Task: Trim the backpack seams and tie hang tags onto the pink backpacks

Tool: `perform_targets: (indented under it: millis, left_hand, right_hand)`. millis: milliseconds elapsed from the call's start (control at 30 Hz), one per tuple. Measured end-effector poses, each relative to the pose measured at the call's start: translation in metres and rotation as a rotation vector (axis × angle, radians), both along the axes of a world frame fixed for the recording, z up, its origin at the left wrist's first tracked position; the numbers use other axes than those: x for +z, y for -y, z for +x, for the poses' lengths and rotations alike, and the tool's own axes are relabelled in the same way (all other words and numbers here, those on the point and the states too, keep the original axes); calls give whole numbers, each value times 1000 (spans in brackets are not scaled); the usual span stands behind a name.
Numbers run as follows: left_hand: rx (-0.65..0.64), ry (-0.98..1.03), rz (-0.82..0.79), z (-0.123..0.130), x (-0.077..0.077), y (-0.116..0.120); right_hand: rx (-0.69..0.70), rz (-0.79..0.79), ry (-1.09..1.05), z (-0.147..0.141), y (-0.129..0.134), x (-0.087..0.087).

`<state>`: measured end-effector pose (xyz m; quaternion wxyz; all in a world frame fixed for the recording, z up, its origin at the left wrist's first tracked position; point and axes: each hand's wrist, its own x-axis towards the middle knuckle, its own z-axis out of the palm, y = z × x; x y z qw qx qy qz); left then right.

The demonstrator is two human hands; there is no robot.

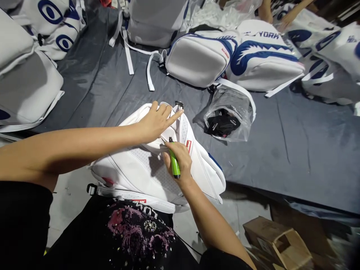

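A white backpack (135,165) leans on the table's edge against my body, with its dotted mesh back and shoulder straps facing up. My left hand (160,122) lies over its top end, fingers bent around the white fabric and one finger stretched toward a black buckle (179,104). Just below, my right hand (181,159) is closed around a green pen-shaped tool (174,161) with black ends. A thin pointed tip (163,139) shows by the right fingertips; what it belongs to is hidden. A red label (188,145) sits on the strap beside this hand.
A dark sheet covers the table (261,150). On it lie a clear plastic bag (230,112) of black pieces and white-and-blue backpacks (261,56). More bags (28,82) stand at left. Another person's arms (294,13) show at upper right. An open cardboard box (278,240) sits below.
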<state>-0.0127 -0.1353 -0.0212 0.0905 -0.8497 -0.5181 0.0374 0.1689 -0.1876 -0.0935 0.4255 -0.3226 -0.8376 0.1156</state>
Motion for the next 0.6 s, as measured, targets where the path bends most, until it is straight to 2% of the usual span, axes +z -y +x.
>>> perform_targets:
  millis: [133, 233, 300, 367, 500, 600]
  left_hand:
    - [13, 16, -14, 0, 0, -1]
    - [24, 37, -19, -1, 0, -2]
    - [44, 47, -24, -1, 1, -1]
    - [67, 54, -41, -1, 2, 0]
    - [89, 85, -83, 0, 2, -2]
    - [91, 139, -95, 0, 2, -5]
  right_hand:
    - [13, -180, -35, 8, -1, 9]
    - [-166, -305, -50, 8, -10, 24]
    - [-217, -363, 43, 5, -20, 37]
    - [-137, -415, 186, 2, -29, 49]
    - [120, -455, 425, -2, -45, 66]
    - [168, -437, 525, 1, -48, 74]
